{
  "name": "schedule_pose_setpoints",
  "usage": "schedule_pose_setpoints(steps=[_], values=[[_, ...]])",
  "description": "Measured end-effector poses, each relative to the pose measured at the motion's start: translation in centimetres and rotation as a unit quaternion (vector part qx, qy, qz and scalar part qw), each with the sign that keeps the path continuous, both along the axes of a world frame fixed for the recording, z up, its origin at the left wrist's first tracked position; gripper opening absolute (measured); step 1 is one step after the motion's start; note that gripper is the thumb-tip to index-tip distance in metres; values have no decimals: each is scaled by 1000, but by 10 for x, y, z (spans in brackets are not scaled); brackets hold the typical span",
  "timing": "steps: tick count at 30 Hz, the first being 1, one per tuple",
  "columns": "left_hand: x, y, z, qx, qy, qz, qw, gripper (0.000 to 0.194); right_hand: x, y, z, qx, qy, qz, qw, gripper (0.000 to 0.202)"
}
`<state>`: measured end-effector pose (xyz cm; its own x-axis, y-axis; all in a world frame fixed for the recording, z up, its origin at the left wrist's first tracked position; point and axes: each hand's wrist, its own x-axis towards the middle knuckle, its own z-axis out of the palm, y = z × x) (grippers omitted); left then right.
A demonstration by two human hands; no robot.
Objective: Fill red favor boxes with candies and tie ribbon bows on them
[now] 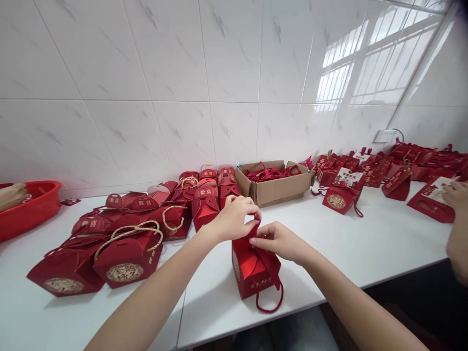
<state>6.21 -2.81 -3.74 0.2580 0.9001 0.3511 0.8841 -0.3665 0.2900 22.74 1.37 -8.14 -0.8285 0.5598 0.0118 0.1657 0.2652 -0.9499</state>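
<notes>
A red gift box [252, 273] stands upright on the white table near its front edge, with a dark red cord [270, 310] looping down its front right side. My left hand [237, 218] pinches the red strap or ribbon at the top of this box, thumb and forefinger closed on it. Just right of it and slightly lower, my right hand [280, 240] has thumb and fingers pressed together at the ribbon on the box's top. What exactly the right fingertips grip is too small to tell.
Several finished-looking red boxes [124, 263] stand at left, near a red basin [32, 209]. Behind is a cardboard box [283, 190] of red cords. More red boxes [340, 197] are at right, where another person's hand [457, 195] touches one. The table [212, 317] ends close in front.
</notes>
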Motion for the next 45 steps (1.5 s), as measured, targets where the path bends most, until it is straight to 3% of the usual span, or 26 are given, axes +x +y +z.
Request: schedule_pose_setpoints(steps=[3,5,9,11,15,21,24,29,38,41,45], values=[[-4,-4,-21,127,-109,122,978,40,-6,-1,-7,15,19,-60,998,26],[-9,-11,-29,162,-184,172,954,38,-10,-1,-12,38,23,-75,996,26],[-14,-21,-35,-25,-240,61,969,25,-12,-1,-19,69,41,-103,991,22],[-15,-23,-39,-62,-272,43,959,24,-12,-1,-22,48,73,-116,989,17],[-15,-22,-50,-68,-318,37,945,21,-10,-3,-24,43,109,-155,981,28],[-19,-28,-57,-78,-363,-8,928,16,-11,-4,-26,163,94,-149,971,6],[-19,-30,-58,-64,-357,-22,931,21,-11,-3,-27,199,89,-150,964,9],[-15,-28,-64,-30,-352,5,935,12,-6,-1,-24,262,59,-128,955,14],[-9,-33,-63,36,-304,27,952,10,-2,-5,-32,428,48,-177,885,20],[-8,-32,-66,61,-291,28,954,11,-3,-3,-31,370,35,-181,910,16],[-4,-29,-76,96,-285,39,953,11,-3,4,-25,144,3,-101,984,16]])
